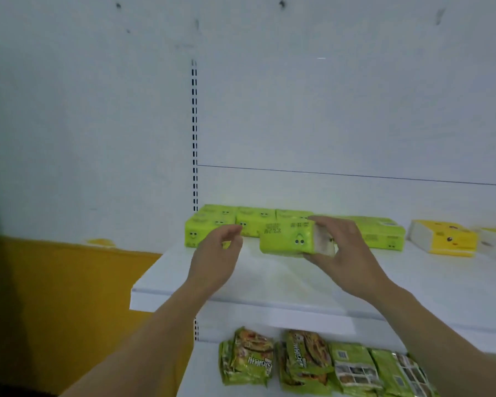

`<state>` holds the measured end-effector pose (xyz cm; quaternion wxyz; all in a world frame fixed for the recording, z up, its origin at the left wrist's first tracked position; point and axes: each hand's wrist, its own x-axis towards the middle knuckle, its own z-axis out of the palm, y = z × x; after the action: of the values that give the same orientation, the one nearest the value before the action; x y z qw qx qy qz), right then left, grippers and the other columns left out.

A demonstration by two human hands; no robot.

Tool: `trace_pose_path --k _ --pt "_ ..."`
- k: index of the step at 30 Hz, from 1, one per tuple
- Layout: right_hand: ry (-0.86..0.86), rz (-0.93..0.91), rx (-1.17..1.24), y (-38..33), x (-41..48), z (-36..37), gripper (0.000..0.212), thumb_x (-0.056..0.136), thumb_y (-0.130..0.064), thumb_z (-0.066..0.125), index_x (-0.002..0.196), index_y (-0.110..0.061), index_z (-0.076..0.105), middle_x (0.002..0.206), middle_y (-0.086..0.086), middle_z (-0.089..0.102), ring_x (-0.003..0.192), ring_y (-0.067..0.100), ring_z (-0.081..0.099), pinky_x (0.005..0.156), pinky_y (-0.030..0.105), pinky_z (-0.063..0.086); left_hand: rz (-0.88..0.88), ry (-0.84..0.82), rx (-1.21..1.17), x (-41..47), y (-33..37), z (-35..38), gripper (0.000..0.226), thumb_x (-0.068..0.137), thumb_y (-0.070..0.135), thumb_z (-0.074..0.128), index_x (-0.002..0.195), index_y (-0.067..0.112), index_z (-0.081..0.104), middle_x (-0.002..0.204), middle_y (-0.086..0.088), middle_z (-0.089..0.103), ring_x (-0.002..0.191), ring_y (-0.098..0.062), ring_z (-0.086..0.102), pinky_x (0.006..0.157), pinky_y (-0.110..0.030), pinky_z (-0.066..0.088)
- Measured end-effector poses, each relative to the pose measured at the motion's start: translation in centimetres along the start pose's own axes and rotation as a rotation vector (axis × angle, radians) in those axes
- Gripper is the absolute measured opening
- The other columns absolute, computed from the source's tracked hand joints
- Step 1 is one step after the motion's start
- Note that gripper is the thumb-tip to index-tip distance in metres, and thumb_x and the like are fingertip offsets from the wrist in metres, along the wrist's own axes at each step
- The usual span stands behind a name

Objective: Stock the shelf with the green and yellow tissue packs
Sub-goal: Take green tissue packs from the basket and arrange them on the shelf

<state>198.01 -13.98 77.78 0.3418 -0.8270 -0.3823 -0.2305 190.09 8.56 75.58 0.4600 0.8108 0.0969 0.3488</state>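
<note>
One soft green plastic-wrapped tissue pack (287, 239) sits just above the white metal shelf (269, 282), our right hand (347, 253) gripping its end; our left hand (215, 256) hovers loosely curled, empty. Light, squashy: we'd hold both ends.

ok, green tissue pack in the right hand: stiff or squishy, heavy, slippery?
Probably light and fairly stiff: the right hand holds the green tissue pack by one end and it juts out level, with no sag. The wrap looks like plastic film, so possibly slippery. It is a flat-sided block, so unlikely to roll.
</note>
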Motion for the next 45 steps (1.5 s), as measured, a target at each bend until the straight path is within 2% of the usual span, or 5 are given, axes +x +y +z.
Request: trace_pose_path --k 6,10,19,40,45 --pt "-0.037 0.001 -0.033 1.0 5.1 6.8 0.063 0.074 -0.015 0.080 0.129 -0.013 0.050 0.127 -0.003 0.049 0.116 0.013 0.041 0.100 0.023 0.031 0.209 -0.089 0.424 8.4 -4.2 -2.2 0.037 0.096 0.028 0.046 0.132 0.025 0.053 0.138 0.010 0.052 0.128 -0.010 0.045 0.101 -0.021 0.031" --pt "-0.124 0.046 -0.029 1.0 6.6 8.6 0.065 0.072 -0.011 0.078 0.128 -0.017 0.046 0.125 -0.010 0.043 0.120 0.013 0.041 0.093 0.000 0.021 0.325 -0.221 0.671 11.8 -6.0 -2.6 0.058 0.091 0.045 0.023 0.141 0.023 0.044 0.150 0.004 0.040 0.139 -0.012 0.030 0.113 -0.026 0.018" --pt "-0.296 0.126 -0.265 -0.7 8.3 9.4 0.082 0.053 -0.080 0.051 0.120 -0.034 0.050 0.115 -0.023 0.046 0.113 0.003 0.036 0.098 0.026 0.030 0.412 -0.235 0.744 11.8 -8.8 -1.8 0.090 0.074 0.057 -0.010 0.136 0.027 0.048 0.146 0.007 0.044 0.139 -0.011 0.032 0.113 -0.030 0.014" --pt "-0.476 0.037 -0.413 -1.6 10.8 11.6 0.070 0.086 -0.006 0.047 0.149 -0.028 0.025 0.155 -0.009 0.025 0.141 0.012 0.025 0.113 0.025 0.024 0.435 -0.156 0.779 11.6 -9.0 -1.7 0.046 0.090 0.044 0.030 0.097 0.027 0.072 0.100 0.010 0.072 0.098 -0.008 0.066 0.095 -0.030 0.039" --pt "-0.431 0.015 -0.416 -1.6 10.3 11.4 0.071 0.086 -0.006 0.049 0.150 -0.028 0.025 0.157 -0.008 0.022 0.144 0.011 0.018 0.114 0.021 0.013 0.421 -0.229 0.746 12.0 -9.2 -1.6 0.086 0.077 0.058 -0.007 0.136 0.029 0.047 0.147 0.009 0.043 0.139 -0.009 0.031 0.115 -0.032 0.013"
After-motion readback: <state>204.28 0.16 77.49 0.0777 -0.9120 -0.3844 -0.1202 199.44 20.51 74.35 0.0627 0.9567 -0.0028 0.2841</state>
